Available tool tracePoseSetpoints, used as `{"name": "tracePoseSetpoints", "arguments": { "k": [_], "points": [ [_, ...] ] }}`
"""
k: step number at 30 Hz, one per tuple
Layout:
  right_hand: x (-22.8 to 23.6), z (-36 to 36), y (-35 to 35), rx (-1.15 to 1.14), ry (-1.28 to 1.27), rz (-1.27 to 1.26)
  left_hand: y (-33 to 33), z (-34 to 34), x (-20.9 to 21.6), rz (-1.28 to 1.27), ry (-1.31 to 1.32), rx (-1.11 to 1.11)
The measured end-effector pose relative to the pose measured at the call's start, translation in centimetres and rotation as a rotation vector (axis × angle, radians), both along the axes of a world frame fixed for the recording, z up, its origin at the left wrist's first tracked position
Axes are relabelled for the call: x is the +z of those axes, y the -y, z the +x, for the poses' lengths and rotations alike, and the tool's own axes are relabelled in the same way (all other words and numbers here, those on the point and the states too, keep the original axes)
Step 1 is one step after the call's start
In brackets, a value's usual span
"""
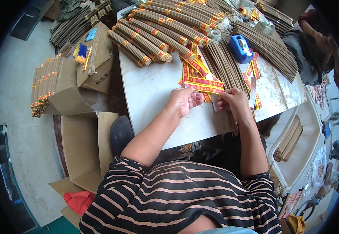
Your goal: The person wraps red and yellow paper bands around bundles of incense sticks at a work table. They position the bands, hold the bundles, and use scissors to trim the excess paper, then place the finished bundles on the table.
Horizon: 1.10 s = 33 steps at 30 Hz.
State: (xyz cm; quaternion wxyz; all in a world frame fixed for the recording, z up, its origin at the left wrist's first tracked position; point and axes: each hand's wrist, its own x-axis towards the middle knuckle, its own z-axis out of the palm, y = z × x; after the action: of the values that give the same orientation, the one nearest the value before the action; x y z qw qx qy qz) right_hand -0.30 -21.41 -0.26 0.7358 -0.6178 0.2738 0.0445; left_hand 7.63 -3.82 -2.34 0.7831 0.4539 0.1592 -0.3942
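A red and yellow paper label strip (204, 85) is stretched between my two hands, over a loose pile of similar strips. My left hand (182, 101) pinches its left end with the thumb, the other fingers loosely curled. At the right end, my right hand (236, 102) grips the strip between thumb and fingertips. Loose brown incense sticks (226, 64) run lengthwise on the table and pass beneath my right hand. Beyond the pile lie several bundles of incense sticks (154, 33), wrapped with red and yellow bands.
A blue tape dispenser (240, 49) stands right of the loose sticks on the white table (142, 93). More sticks (269, 50) lie farther right. Cardboard boxes (81, 144) and banded bundles (46, 84) are at left. A white tub (300, 152) holds sticks; another person's hands (327, 45) show at far right.
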Motion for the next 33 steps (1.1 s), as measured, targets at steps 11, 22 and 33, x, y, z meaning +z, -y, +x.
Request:
{"name": "tracePoseSetpoints", "arguments": {
  "k": [11, 22, 33],
  "points": [
    [0.4, -0.5, 0.3, 0.006, 0.028, 0.005, 0.2, -0.1, -1.2, -0.007, -0.031, -0.063],
    [1.0, -0.4, -0.2, -0.041, 0.065, 0.047, 0.0, 0.2, -0.9, 0.036, -0.014, -0.035],
    [-0.5, -0.3, 0.1, 0.003, 0.15, -0.019, 0.8, -0.4, -0.8, 0.083, 0.028, 0.04]
  ]
}}
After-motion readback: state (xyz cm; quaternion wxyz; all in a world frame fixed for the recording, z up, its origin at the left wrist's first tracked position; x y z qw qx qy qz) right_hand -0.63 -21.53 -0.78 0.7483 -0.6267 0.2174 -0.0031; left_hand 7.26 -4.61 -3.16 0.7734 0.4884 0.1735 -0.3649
